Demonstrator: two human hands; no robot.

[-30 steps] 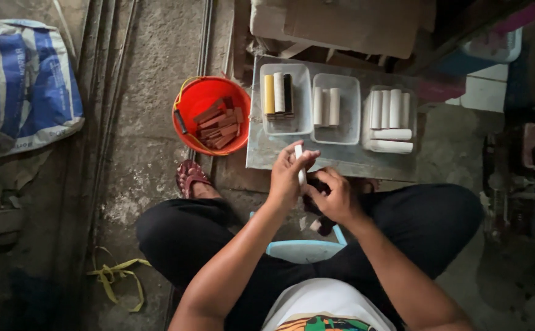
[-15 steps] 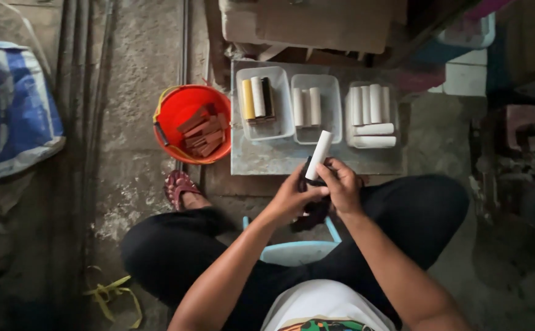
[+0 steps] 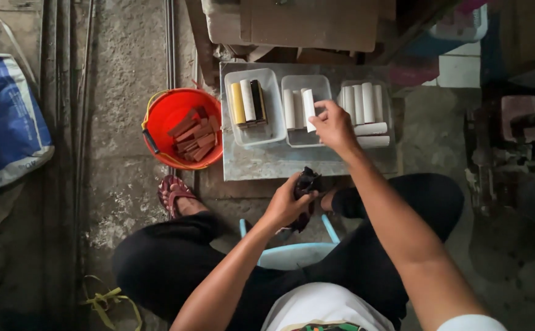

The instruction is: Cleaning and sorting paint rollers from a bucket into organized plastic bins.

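Fingers (image 3: 318, 114) around white tube (image 3: 308, 110)

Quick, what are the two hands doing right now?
Left hand: closed around a dark cloth, near the knees.
Right hand: closed on a white cylinder, holding it over the middle clear tray.

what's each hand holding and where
Right hand pinches a white cylindrical tube near its lower end, over the middle clear tray. Left hand clutches a dark cloth.

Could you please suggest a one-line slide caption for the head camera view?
Right hand sets a white tube into the middle clear tray while left hand grips a dark cloth.
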